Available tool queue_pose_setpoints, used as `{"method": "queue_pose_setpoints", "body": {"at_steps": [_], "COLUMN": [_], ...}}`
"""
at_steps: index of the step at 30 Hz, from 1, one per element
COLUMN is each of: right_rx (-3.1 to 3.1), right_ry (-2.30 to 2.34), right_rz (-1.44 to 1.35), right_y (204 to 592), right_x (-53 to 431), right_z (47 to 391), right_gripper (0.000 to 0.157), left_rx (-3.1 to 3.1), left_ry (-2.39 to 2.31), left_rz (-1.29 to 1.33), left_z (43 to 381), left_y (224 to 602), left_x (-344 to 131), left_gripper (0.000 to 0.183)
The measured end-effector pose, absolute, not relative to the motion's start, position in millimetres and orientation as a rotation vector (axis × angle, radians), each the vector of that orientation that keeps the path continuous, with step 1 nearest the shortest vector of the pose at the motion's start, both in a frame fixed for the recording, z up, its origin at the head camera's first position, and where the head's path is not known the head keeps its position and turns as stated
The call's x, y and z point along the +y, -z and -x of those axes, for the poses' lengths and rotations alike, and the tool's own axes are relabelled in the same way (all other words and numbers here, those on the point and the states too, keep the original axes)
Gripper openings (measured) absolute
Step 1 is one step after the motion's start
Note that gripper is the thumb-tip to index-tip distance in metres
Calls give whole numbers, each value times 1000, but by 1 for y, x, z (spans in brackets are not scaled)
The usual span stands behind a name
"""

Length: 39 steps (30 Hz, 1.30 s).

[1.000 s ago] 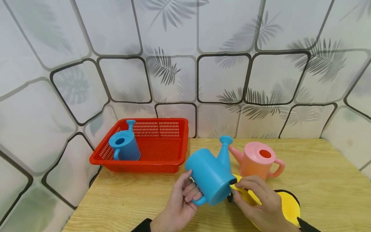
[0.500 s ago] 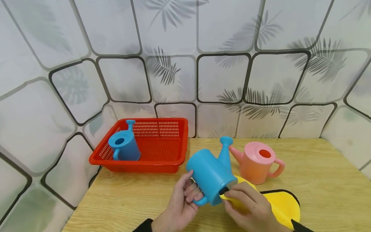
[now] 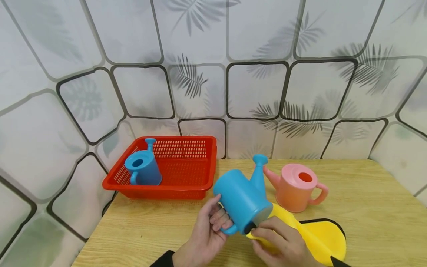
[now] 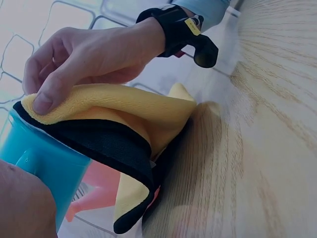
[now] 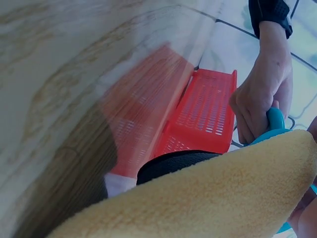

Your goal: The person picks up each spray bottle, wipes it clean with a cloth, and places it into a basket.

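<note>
A blue watering can (image 3: 242, 196) is tilted above the table, its base turned toward the right and its spout pointing up. My left hand (image 3: 208, 230) grips its handle, fingers curled round it. In my right hand (image 3: 283, 241) is a yellow cloth (image 3: 313, 237) with black edging, pinched between thumb and fingers and pressed to the bottom of the can. The left wrist view shows the cloth (image 4: 114, 106) draped over the can's base, its dark underside folded out. The cloth's far end trails down onto the table. In the right wrist view the cloth (image 5: 208, 193) hides much of the can.
A red plastic basket (image 3: 186, 193) stands at the back left, with a second blue watering can (image 3: 146, 170) upright inside. A pink watering can (image 3: 295, 191) stands behind the cloth on the wooden table (image 3: 140, 230). A patterned curtain-like wall (image 3: 207, 92) closes off the back.
My right hand has moved left and slightly down along the base of the blue watering can, drawing the cloth with it. My left hand keeps its grip and the can stays nearly still.
</note>
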State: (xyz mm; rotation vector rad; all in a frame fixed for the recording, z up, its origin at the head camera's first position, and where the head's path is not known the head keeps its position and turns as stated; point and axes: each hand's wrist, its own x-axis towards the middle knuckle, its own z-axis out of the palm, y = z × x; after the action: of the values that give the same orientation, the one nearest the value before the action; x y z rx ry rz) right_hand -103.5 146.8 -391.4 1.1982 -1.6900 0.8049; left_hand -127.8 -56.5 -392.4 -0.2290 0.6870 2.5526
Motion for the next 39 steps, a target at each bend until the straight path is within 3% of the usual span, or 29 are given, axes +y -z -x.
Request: {"method": "queue_pose_setpoints", "body": {"at_steps": [21,39], "right_rx": [-1717,-1818], "right_ry": [-809,-758], "right_rz": [-1115,-827], "right_y": [395,394], "right_x": [151,174], "right_z": [105,109], "right_gripper": [29,42], "left_rx": [707,689], "left_ry": [-2553,-2565], "left_rz": [195,175], "left_z": [127,127], "left_y": [392,394], "left_x": [-59,-61], "left_gripper": [46,48]}}
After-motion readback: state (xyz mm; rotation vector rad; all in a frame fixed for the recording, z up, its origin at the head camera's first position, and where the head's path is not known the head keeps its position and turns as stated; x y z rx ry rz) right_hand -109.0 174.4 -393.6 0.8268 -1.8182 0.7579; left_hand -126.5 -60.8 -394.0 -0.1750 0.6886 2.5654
